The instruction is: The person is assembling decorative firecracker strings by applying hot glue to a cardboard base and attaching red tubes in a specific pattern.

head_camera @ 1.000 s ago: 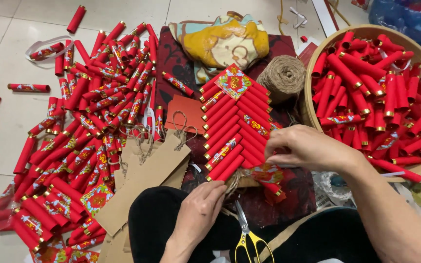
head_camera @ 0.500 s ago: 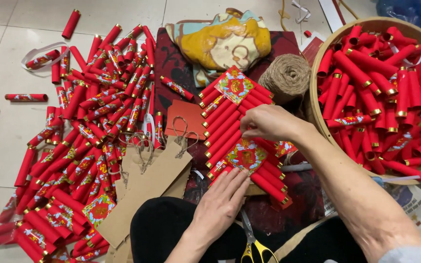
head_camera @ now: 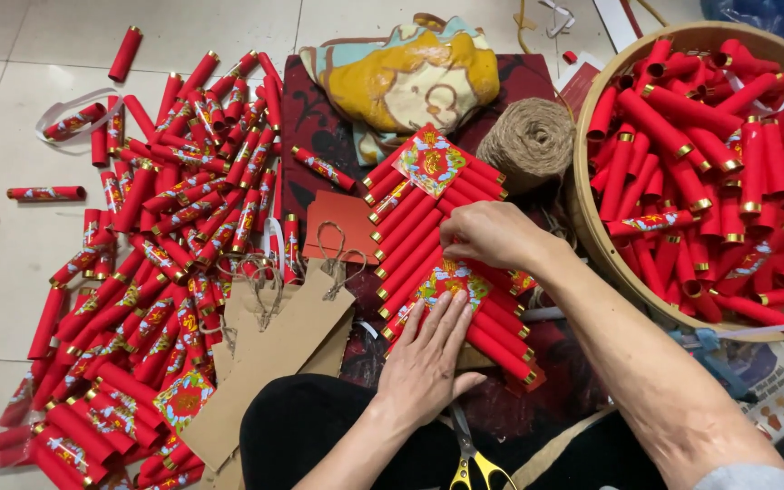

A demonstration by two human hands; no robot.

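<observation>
Left hand [head_camera: 428, 358] slid flat onto firecracker bundle [head_camera: 428, 236]; right hand [head_camera: 492, 234] pinches its edge.

Bright, even, diffuse light, source not visible. Shadows soft and short, darkest under the left hand [head_camera: 428, 363] and right hand [head_camera: 492, 234]. Mild glare on pale floor tiles [head_camera: 11, 263] at 9 o'clock. Focus sharp centre; slight softness and wide-angle stretch at corners, blue bag [head_camera: 773, 18] at 1 o'clock blurred.
</observation>
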